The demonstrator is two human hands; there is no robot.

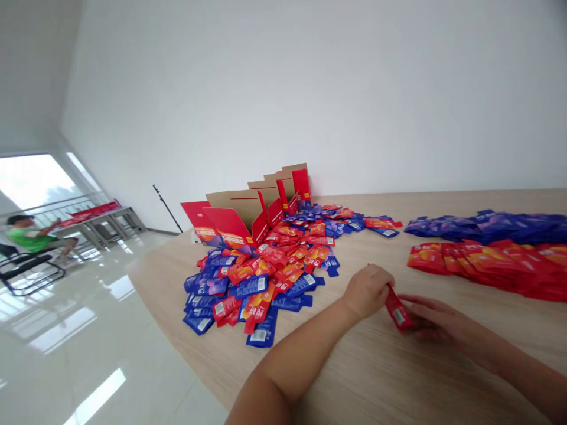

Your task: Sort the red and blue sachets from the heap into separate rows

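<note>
A small red packet [398,313] with a white barcode label stands tilted between my two hands above the wooden table. My left hand [368,290] is closed on its upper end, with the fingertips partly hidden behind the hand. From the right, my right hand [427,319] wraps its fingers around the packet's lower side. Nearest on the left lies a loose heap of red packets [261,304] and blue packets [250,286]. To the right, overlapping red packets [491,265] lie in a long row, with a row of blue-purple packets [491,226] behind it.
Open red cardboard boxes [234,221] stand in a line at the table's left back, against the heap. A white wall [376,106] rises behind the wooden table [354,366]. Far left, a person in green [33,236] sits on a chair near another table [95,215].
</note>
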